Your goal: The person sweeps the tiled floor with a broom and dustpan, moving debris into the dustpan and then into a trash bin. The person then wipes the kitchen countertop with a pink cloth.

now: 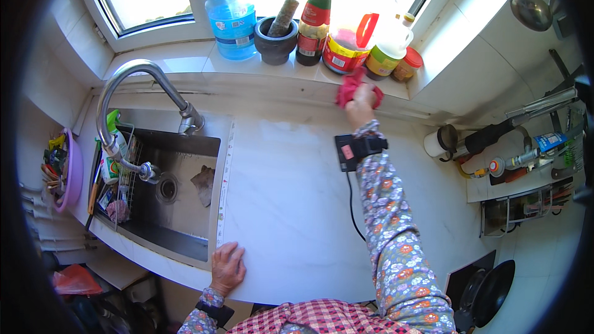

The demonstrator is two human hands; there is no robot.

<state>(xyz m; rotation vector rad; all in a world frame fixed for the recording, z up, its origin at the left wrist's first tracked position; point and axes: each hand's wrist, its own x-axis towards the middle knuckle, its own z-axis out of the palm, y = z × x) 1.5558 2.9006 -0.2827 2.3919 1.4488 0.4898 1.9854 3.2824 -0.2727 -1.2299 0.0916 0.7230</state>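
A crumpled red cloth [347,89] is gripped in my right hand [362,104], which reaches to the back of the white countertop [287,204]. The cloth lies against the front of the tiled window sill [278,67], just below a large jug with a red handle [345,53]. My left hand [226,264] rests on the counter's front edge beside the sink's near right corner, its fingers slightly spread and holding nothing. Some of the cloth is hidden behind my right hand.
Left of the counter is a steel sink [185,148] with a curved faucet [139,66] and a brown cloth [204,185]. On the sill stand a blue pump bottle [230,23], a stone mortar [276,46], a sauce bottle [315,23] and a red-lidded jar [407,65]. A wok [494,292] sits lower right.
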